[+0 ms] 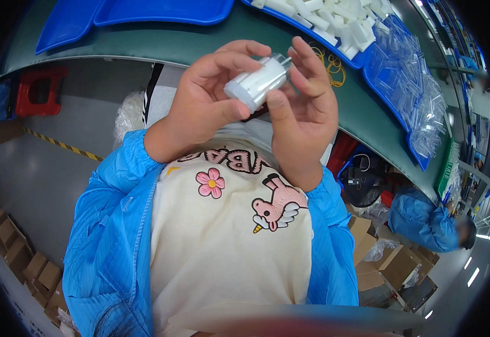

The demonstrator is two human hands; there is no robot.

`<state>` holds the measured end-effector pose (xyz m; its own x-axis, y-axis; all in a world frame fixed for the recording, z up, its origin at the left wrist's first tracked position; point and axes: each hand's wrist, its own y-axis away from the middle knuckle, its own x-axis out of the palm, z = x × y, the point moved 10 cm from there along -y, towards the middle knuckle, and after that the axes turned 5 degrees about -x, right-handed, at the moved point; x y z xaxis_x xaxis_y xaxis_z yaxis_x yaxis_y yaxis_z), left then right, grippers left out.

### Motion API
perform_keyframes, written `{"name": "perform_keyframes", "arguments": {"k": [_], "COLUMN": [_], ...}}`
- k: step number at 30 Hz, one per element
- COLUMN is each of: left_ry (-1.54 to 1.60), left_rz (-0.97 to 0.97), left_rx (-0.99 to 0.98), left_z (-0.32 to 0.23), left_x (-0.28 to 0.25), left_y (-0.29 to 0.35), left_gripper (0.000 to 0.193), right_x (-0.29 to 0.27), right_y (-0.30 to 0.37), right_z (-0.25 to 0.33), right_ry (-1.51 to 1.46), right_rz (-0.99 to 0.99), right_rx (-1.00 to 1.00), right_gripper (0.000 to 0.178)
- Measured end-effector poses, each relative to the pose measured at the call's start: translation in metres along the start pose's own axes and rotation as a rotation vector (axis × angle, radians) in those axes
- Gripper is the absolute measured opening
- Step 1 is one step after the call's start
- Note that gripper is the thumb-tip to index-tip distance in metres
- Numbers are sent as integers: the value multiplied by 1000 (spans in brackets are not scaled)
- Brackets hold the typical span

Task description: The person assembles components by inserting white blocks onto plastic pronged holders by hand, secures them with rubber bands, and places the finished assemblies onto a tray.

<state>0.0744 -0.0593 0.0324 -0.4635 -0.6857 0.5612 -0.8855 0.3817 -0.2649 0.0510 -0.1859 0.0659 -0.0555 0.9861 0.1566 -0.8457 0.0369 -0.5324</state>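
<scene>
**Clear-and-white piece, steadied between two bare hands**

Held up at the upper centre of the frame: a clear-and-white cylindrical piece (256, 84), tilted, with the rounded pale end toward the lower left and the clear end toward the upper right.

Best handled, by judgement, with light, even pressure around the sides; too hard a squeeze might bend or slip the smooth clear parts. Use the left grip as the anchor and leave fine adjusting to the right fingertips. Turn slowly, and check both ends by eye for a straight, even fit.

Left hand (208, 87): curled mostly closed, fingers over the upper side, thumb by the lower left end, with the piece pinched between. Right hand (309, 98): half open and cupped around the clear end, thumb at the lower edge, fingers bent and spread, the forefinger raised. Too blurred there to tell a firm pinch from a light touch.

Near the right hand, on the green table (138, 44): yellow bands (335, 73). Farther toward the upper right: white blocks (343, 22) in a blue tray, then clear strips (408, 84) in another.
</scene>
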Motion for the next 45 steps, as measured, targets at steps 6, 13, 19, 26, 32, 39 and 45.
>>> {"name": "perform_keyframes", "arguments": {"k": [6,13,19,26,32,39,45], "left_ry": [27,260,-195,-504,-550,-382,-432], "left_rz": [-57,-210,-86,-68,21,21,20], "left_rx": [-119,-296,-231,-152,-102,-156,-113], "left_z": [-18,10,6,-4,-5,-1,0], "left_x": [-7,-32,-10,1,11,16,12], "left_y": [-7,2,3,1,-3,-6,-3], "left_gripper": [93,69,41,26,33,34,32], "right_x": [-72,-67,-46,-47,-57,-48,-50], "right_y": [-24,-48,-51,-55,-55,-54,-51], "right_z": [22,4,-11,3,12,3,-11], "right_ry": [573,1194,1337,1265,1261,1186,1229], "right_rz": [-65,246,279,212,128,257,350], "right_rx": [-117,-141,-195,-337,-338,-348,-203], "right_gripper": [14,12,10,3,6,7,16]}}
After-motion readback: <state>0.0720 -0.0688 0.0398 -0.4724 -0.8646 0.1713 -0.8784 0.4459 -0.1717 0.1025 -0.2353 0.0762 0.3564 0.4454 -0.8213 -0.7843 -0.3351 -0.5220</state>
